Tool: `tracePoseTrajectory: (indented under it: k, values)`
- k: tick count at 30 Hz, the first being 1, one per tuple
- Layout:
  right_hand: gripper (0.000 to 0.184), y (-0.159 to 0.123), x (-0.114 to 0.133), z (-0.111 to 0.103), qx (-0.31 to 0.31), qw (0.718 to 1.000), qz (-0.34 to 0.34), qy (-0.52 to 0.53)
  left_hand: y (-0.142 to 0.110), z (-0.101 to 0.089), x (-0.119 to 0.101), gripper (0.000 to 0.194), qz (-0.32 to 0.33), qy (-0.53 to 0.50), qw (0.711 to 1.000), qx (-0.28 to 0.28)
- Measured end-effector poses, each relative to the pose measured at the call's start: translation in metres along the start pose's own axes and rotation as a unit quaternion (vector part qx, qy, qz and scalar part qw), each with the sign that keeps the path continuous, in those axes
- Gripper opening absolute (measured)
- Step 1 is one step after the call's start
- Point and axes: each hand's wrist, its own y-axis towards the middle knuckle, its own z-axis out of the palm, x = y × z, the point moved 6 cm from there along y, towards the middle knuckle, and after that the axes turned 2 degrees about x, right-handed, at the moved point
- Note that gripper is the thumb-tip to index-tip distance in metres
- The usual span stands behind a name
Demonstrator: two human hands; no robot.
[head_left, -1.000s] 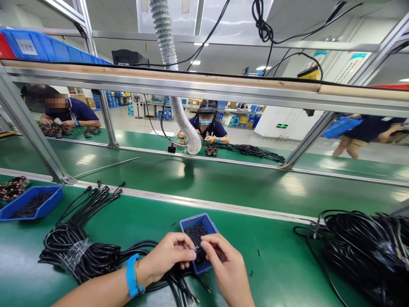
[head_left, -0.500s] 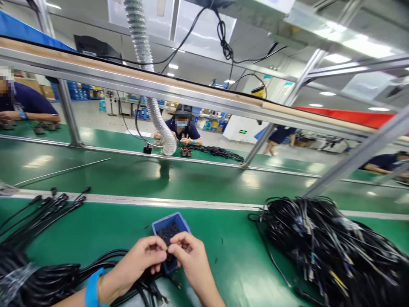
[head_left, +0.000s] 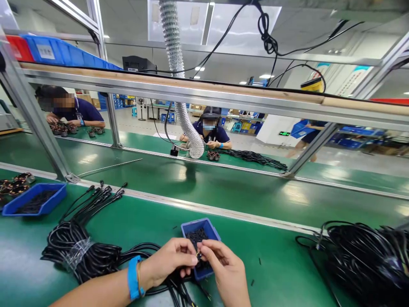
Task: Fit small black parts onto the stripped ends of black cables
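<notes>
Over the small blue bin [head_left: 213,230], my left hand [head_left: 169,262] and my right hand [head_left: 227,266] meet fingertip to fingertip. The bin holds many short black tube pieces [head_left: 195,236]. My left hand pinches a thin cable wire [head_left: 198,257], of which a yellowish bit shows between the fingers. My right thumb and forefinger are closed at the same spot; what they pinch is too small to make out. Black cables [head_left: 179,292] with bare coloured wire ends lie beneath my hands. A blue band circles my left wrist.
A tied bundle of black cables [head_left: 75,249] lies left, with a blue tray [head_left: 57,197] of black pieces beyond it. Another cable heap [head_left: 361,256] lies right. A metal frame [head_left: 223,96] and a hanging duct [head_left: 183,115] stand ahead; co-workers sit across the bench.
My view has turned left, bringing the blue tray and more of the left cable bundle into sight. Both hands stay pinched together over the bin.
</notes>
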Motion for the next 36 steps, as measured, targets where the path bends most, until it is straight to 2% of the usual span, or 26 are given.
tracePoseTrajectory:
  k: [11, 14, 18, 21, 26, 30, 34, 36]
  values:
    - [0.024, -0.002, 0.004, 0.002, -0.025, 1.000, -0.006, 0.004, 0.000, 0.001, 0.001, 0.025, -0.003, 0.011, 1.000, 0.005]
    - [0.021, -0.003, 0.004, 0.005, 0.010, 0.999, -0.018, -0.034, -0.001, 0.001, 0.002, 0.024, -0.002, 0.008, 1.000, 0.005]
    - [0.021, -0.003, 0.013, 0.008, 0.076, 0.986, -0.080, -0.127, -0.001, 0.000, 0.000, 0.021, 0.011, -0.020, 1.000, 0.002]
    - [0.018, -0.001, 0.016, 0.008, 0.114, 0.978, -0.101, -0.143, 0.000, -0.002, -0.004, 0.020, 0.036, -0.039, 0.999, -0.011]
    - [0.008, -0.001, 0.007, 0.011, 0.133, 0.980, -0.059, -0.137, 0.000, -0.007, -0.006, 0.027, 0.081, 0.028, 0.995, -0.044]
    - [0.007, -0.003, 0.005, 0.015, 0.142, 0.975, -0.065, -0.157, 0.000, -0.005, -0.003, 0.024, 0.089, 0.068, 0.993, -0.035]
    - [0.013, -0.004, 0.011, 0.017, 0.185, 0.956, -0.072, -0.214, -0.002, -0.004, 0.000, 0.024, 0.074, 0.110, 0.991, -0.016]
    - [0.020, -0.007, 0.020, 0.017, 0.194, 0.941, -0.106, -0.257, -0.004, -0.004, -0.003, 0.023, 0.088, 0.144, 0.985, -0.029]
